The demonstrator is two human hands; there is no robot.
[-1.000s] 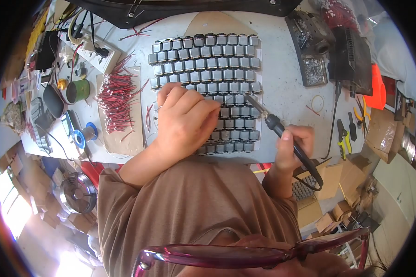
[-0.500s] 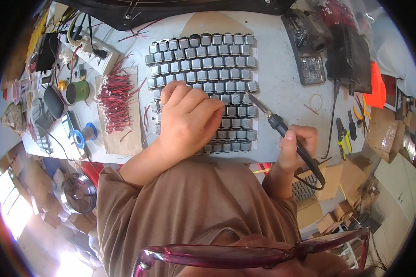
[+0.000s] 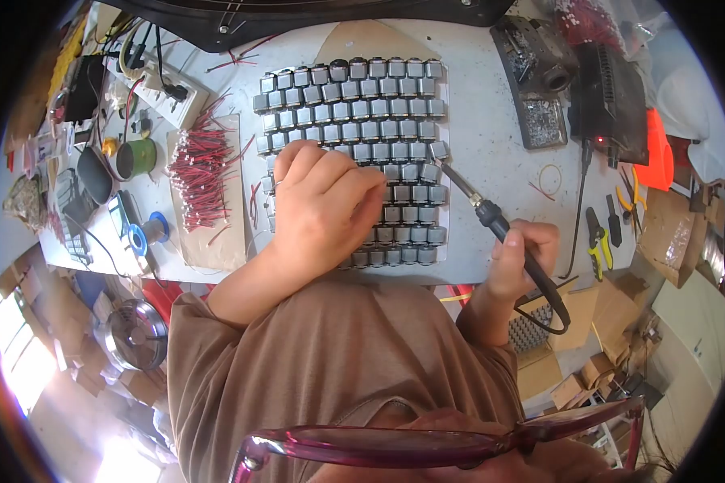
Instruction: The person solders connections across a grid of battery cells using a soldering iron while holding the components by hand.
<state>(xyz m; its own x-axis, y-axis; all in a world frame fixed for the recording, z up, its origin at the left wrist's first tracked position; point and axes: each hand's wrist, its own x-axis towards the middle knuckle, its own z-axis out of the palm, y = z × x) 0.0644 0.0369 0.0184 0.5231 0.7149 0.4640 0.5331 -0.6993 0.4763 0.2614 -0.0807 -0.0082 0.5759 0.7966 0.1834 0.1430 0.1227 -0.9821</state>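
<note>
Rows of small silver metal parts [image 3: 379,109] lie on a pale board in the middle of the table. My left hand [image 3: 324,197] rests over the left-centre of the rows, its fingers curled and pressed together; what they pinch is too small to make out. My right hand [image 3: 524,258] is closed around the black handle of a soldering iron [image 3: 499,225]. The iron points up and left, its tip near the right edge of the rows, by a slightly turned silver part [image 3: 438,150].
Red wires [image 3: 203,177] lie bunched on cardboard at left, beside a blue solder spool [image 3: 147,233] and a power strip [image 3: 169,98]. At right are a soldering stand [image 3: 544,121], a black station [image 3: 608,105] and yellow-green cutters [image 3: 599,245].
The soldering iron and my right hand have shifted slightly right, moving the tip toward the rows' right edge. My left hand has stayed nearly in place, still curled.
</note>
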